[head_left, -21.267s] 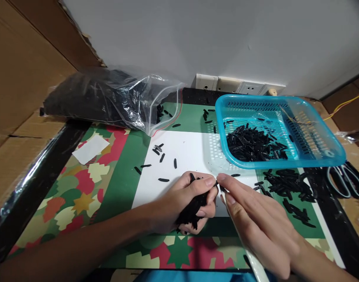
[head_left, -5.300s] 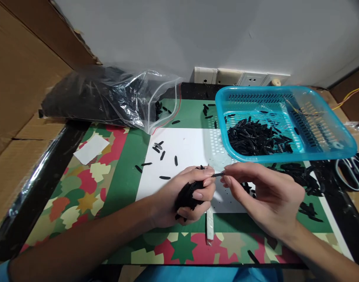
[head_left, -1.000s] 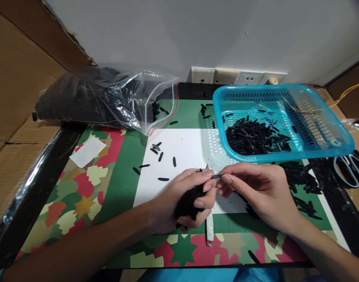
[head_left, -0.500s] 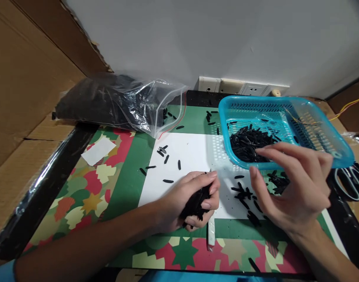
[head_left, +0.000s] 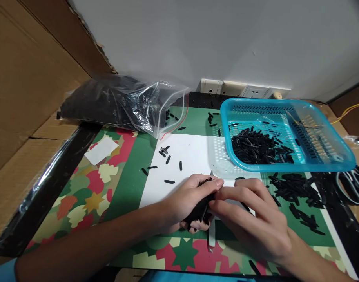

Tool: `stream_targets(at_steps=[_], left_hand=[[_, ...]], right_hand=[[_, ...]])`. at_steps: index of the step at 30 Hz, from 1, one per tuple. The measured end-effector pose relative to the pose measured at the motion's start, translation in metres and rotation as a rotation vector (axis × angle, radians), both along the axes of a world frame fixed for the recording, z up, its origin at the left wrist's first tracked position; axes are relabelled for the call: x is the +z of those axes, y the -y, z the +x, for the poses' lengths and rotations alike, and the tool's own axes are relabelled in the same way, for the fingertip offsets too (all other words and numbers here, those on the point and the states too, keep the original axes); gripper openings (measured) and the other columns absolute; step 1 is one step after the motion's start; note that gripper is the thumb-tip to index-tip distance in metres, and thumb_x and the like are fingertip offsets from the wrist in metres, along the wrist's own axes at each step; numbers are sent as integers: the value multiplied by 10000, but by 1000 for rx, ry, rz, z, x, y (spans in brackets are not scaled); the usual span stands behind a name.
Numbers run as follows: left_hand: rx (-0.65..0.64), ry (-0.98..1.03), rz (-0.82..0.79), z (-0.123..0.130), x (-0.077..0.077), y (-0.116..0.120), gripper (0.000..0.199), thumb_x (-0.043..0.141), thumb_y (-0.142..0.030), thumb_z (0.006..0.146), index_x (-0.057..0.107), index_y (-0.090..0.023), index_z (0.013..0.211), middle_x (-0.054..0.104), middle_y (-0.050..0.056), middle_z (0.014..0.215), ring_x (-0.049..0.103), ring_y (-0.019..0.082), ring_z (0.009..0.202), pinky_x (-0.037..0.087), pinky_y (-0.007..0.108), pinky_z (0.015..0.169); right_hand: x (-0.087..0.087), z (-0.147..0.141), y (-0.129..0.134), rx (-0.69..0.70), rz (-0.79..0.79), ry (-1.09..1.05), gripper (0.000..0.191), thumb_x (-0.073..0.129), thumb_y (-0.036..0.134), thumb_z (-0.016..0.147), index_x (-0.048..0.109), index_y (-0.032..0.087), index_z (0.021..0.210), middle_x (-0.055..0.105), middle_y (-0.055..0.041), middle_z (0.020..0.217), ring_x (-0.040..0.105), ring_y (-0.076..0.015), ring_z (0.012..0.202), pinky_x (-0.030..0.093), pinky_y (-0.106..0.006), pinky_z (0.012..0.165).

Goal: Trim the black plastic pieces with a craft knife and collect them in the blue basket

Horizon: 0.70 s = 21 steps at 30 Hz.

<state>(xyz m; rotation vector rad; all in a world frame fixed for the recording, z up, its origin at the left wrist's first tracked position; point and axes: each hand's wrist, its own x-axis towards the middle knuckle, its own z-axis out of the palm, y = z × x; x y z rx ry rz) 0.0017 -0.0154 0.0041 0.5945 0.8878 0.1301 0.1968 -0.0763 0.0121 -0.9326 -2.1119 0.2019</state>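
My left hand (head_left: pixel 187 199) is closed round a handful of small, narrow black pieces (head_left: pixel 201 209), whose ends poke out between the fingers. Against that handful, the bent fingertips of my right hand (head_left: pixel 252 215) press together; whether they pinch a piece is hidden. Beneath my hands lies a slim white-handled tool (head_left: pixel 211 237) with a pointed tip, partly covered. Loose black pieces (head_left: pixel 169 181) are scattered over the white sheet (head_left: pixel 156 192). Right of my right hand, a larger pile of black pieces (head_left: pixel 295 190) rests on the green mat.
A blue plastic basket (head_left: pixel 288 167) with black pieces inside stands at the back right. Scissors (head_left: pixel 348 188) lie beside it. A clear zip bag (head_left: pixel 123 103) full of black material sits back left, near cardboard (head_left: pixel 29 98). Wall sockets (head_left: pixel 235 87) are behind.
My right hand has moved left and down, from in front of the basket to the handful in my left hand. My left hand stays nearly in place, still gripping the black pieces.
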Motion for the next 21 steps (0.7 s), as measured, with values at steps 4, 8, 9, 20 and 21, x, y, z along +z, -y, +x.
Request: stream_targets(at_steps=[4,8,9,20,21], left_hand=[[-33,75,-54,0,4,-4,536,719,-745,870,518,-254,950,504,-92,603,412,75,347,214,152,297],[-30,148,-125,0,5,-6,467,723,-669,913,518,-250,922,493,-90,631,361,52,357,201,147,307],[-23,170,-135,-1,4,-7,448,717,-650,927,524,-246,917,483,-91,629,344,48,359,203,147,309],[2,375,-98,-3,6,-9,399,598,-570,1023,519,-228,835,466,-89,577,336,63,307,239,163,280],[-5,379,-95,-3,7,-9,400,592,-566,1028,521,-225,831,465,-88,574,340,63,306,244,165,281]], right_hand=[[4,0,-3,-20,-57,-98,217,695,-8,944,745,131,1104,791,-108,1000,629,-214,861,547,-351,747],[5,4,-6,-14,-201,-290,310,699,-48,926,730,156,1156,796,-82,985,687,-200,845,543,-372,775],[5,5,-7,-21,-255,-362,315,701,-52,921,744,171,1140,799,-68,973,697,-198,852,546,-376,791],[6,13,-9,-29,-445,-519,296,711,-26,941,788,214,1097,793,-40,931,707,-196,871,561,-361,779],[5,12,-9,-36,-440,-513,288,704,-27,945,777,212,1088,783,-38,923,702,-196,864,557,-362,776]])
